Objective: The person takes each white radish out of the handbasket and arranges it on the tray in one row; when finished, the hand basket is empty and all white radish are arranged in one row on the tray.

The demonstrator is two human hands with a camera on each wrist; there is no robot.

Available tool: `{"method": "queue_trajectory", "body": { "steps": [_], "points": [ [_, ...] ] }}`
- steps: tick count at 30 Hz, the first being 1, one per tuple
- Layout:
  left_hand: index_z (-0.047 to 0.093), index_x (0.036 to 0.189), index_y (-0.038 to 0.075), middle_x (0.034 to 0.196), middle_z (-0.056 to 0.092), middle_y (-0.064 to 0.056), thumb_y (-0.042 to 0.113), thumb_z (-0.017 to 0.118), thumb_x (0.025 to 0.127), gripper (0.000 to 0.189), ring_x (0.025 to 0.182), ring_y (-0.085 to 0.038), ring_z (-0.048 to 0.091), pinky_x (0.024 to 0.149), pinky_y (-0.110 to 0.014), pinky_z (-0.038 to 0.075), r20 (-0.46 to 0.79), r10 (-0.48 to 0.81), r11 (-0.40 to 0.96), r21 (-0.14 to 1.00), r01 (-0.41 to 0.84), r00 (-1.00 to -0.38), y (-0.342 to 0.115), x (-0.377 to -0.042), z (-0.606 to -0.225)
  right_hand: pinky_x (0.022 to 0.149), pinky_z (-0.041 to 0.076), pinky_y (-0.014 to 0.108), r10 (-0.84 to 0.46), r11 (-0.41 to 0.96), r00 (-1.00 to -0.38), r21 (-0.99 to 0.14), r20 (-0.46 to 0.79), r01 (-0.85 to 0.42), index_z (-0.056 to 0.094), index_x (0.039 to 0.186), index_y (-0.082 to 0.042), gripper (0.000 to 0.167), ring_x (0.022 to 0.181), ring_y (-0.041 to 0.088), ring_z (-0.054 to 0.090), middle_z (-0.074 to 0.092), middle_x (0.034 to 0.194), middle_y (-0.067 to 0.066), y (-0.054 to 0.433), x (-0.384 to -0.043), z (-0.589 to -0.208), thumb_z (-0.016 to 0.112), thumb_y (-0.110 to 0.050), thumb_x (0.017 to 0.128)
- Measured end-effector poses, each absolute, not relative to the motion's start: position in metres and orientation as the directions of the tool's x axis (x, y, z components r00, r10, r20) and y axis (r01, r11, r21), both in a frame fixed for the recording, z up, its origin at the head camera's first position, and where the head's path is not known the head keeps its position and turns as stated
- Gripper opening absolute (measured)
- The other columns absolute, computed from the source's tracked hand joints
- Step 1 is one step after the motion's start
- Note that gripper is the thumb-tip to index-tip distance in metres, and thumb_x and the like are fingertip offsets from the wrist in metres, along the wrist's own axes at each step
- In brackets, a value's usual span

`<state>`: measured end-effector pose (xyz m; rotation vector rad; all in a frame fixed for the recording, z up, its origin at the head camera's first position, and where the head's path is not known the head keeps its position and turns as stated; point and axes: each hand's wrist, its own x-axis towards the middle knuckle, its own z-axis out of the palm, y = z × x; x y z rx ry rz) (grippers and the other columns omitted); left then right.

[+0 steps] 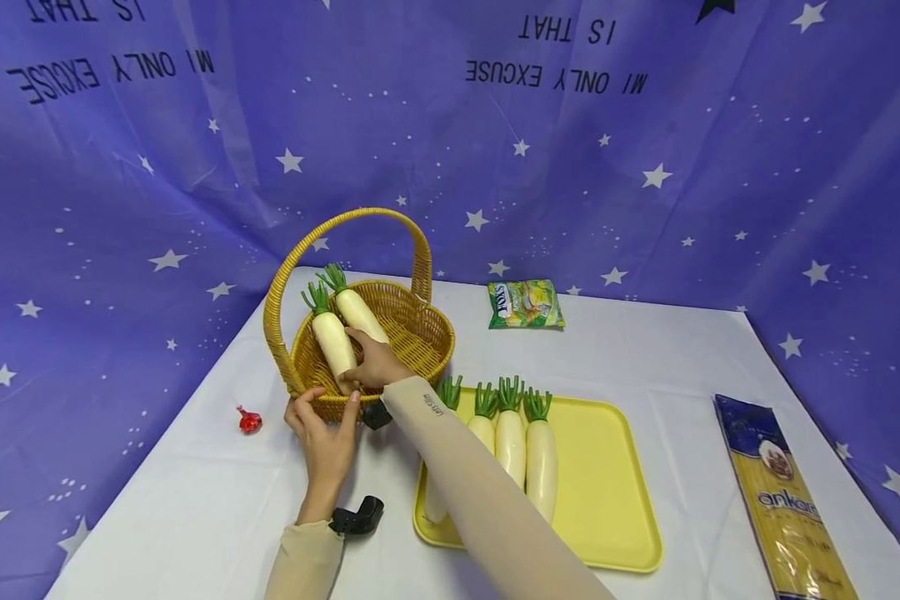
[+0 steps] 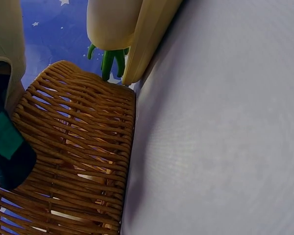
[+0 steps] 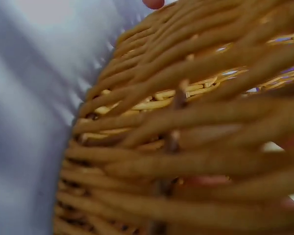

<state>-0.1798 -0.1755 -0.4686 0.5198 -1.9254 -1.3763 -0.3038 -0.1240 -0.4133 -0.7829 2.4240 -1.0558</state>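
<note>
A wicker basket point(image 1: 441, 333) with a tall arched handle stands at the back left. Two white radishes with green stalks lie in its left side, the outer radish point(image 1: 332, 340) and the inner radish point(image 1: 358, 315). Reaching in over the near rim, my right hand point(image 1: 378, 364) holds the lower part of the outer radish between thumb and fingers. At the near left rim, my left hand point(image 1: 326, 437) grips the basket, fingertips and thumb at its edge. Both wrist views are mostly filled by the woven basket wall point(image 2: 83, 142); the held radish is largely hidden there.
A yellow tray point(image 1: 607, 483) right of the basket bears several white radishes point(image 1: 542, 467), partly covered by my right forearm. Behind it lies a green candy bag point(image 1: 525, 304). A pasta packet point(image 1: 783, 500) is at the far right, a small red item point(image 1: 249, 420) at the left.
</note>
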Motion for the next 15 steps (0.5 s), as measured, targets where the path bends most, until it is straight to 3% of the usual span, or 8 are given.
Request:
{"method": "queue_trajectory", "body": {
  "steps": [5,9,12,15],
  "points": [
    [0.039,0.112,0.008,0.127,0.021,-0.021,0.029,0.068,0.08,0.049,0.127,-0.034,0.021,0.102,-0.049,0.021,0.299,-0.67,0.342,0.937,0.075,-0.679,-0.1738,-0.1789,-0.4697,0.054,0.049,0.024,-0.623,0.518,-0.767,-0.815,-0.152,-0.259,0.025,0.143,-0.024,0.078,0.07,0.018,0.061,0.06,0.105,0.016,-0.1208,-0.3041,-0.4161,0.069,-0.011,0.079],
    [0.039,0.113,0.008,0.127,0.02,-0.021,0.029,0.068,0.08,0.049,0.126,-0.033,0.021,0.102,-0.05,0.021,0.307,-0.668,0.347,0.934,0.082,-0.678,-0.1743,-0.1785,-0.4693,0.058,0.052,0.029,-0.655,0.408,-0.736,-0.899,-0.168,-0.158,0.025,0.143,-0.025,0.076,0.068,0.02,0.061,0.061,0.096,0.015,-0.118,-0.3049,-0.4143,0.067,-0.008,0.081],
    [0.039,0.113,0.008,0.127,0.02,-0.021,0.029,0.068,0.08,0.049,0.126,-0.033,0.021,0.102,-0.05,0.021,0.315,-0.667,0.354,0.931,0.085,-0.675,-0.1754,-0.1794,-0.469,0.064,0.054,0.034,-0.69,0.317,-0.7,-0.947,-0.185,-0.061,0.024,0.143,-0.024,0.074,0.071,0.025,0.065,0.064,0.097,0.018,-0.1159,-0.3071,-0.4122,0.063,-0.007,0.083],
    [0.039,0.113,0.007,0.126,0.02,-0.022,0.028,0.068,0.08,0.049,0.125,-0.033,0.022,0.101,-0.05,0.021,0.32,-0.665,0.358,0.93,0.088,-0.674,-0.1763,-0.1804,-0.4695,0.07,0.054,0.037,-0.711,0.25,-0.667,-0.967,-0.222,0.055,0.024,0.143,-0.026,0.072,0.082,0.029,0.066,0.062,0.109,0.019,-0.1142,-0.3107,-0.4118,0.061,-0.008,0.084]
  ]
}}
